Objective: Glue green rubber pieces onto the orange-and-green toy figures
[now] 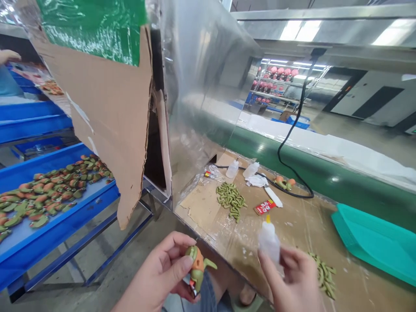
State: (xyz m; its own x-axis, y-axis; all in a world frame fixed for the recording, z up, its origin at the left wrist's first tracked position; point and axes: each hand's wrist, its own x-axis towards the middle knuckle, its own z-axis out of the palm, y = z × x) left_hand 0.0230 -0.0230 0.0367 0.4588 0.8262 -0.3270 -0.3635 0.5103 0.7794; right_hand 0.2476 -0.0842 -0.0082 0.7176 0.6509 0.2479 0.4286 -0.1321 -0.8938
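Observation:
My left hand (pixel 172 271) pinches a small green and orange toy figure (pixel 197 265) between thumb and fingers, in front of the table edge. One green limb sticks out from the figure to the right. In my right hand (pixel 292 275) is a translucent squeeze bottle (pixel 269 243) with a yellow tip, held upright over the cardboard-covered table (pixel 240 236). A heap of small green curved pieces (pixel 230 199) lies beyond, and more green pieces (pixel 326 275) lie to the right, partly hidden behind my right hand.
Two more bottles (pixel 232 169), a red packet (pixel 264 207) and a black cable (pixel 292 125) are at the back. A teal tray (pixel 373 242) stands at right. Left are a cardboard panel (pixel 110 108) and a blue tray (pixel 65 236) of similar green-orange pieces. Someone's arm (pixel 9 56) shows far left.

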